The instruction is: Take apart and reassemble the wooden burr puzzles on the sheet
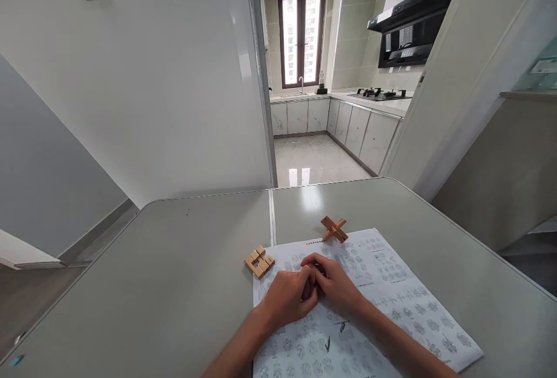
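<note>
My left hand (290, 294) and my right hand (334, 283) meet over a printed sheet (413, 302) covered in small diagrams. The fingers of both are curled and pressed together, and whatever may lie between them is hidden. Just beyond my left hand, on the sheet's upper left edge, sits a light wooden block puzzle (259, 262) made of small cubes with a gap in it. At the top edge of the paper, past my right hand, rests a reddish-brown wooden puzzle (335, 229) of crossed sticks.
The grey-green table (174, 285) has a seam down its middle and angled far corners. A white wall panel (183, 88) rises behind its left side. Beyond the doorway is a kitchen with a counter, a gas stove (379, 94) and a range hood (411, 10).
</note>
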A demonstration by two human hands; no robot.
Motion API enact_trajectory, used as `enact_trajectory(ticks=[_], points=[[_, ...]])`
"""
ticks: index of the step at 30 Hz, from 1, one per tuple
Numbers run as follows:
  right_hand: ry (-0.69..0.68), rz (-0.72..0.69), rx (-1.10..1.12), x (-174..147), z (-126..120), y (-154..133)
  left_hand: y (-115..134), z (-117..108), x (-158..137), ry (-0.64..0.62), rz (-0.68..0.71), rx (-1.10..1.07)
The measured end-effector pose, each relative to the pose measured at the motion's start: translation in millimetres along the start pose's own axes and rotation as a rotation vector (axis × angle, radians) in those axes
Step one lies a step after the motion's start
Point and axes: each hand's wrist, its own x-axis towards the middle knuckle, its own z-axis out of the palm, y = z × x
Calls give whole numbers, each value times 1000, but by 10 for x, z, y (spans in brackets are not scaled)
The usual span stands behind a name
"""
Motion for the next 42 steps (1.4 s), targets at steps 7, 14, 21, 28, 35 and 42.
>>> enact_trajectory(ticks=[7, 14, 21, 28, 35, 42], points=[[221, 104, 354, 138, -179, 25, 11, -8, -2, -33, 10, 9], [361, 204, 759, 226, -411, 16, 13, -14, 0, -59, 11, 32], [320, 157, 782, 267, -482, 133, 17, -28, -7, -72, 18, 27], [299, 153, 675, 185, -341, -5, 14, -17, -1, -41, -9, -7], [97, 21, 314, 61, -129, -122, 36, -70, 39, 291, -278, -386], [-248, 4, 259, -44, -97, -184, -3, -163, 61, 514, -264, -833]])
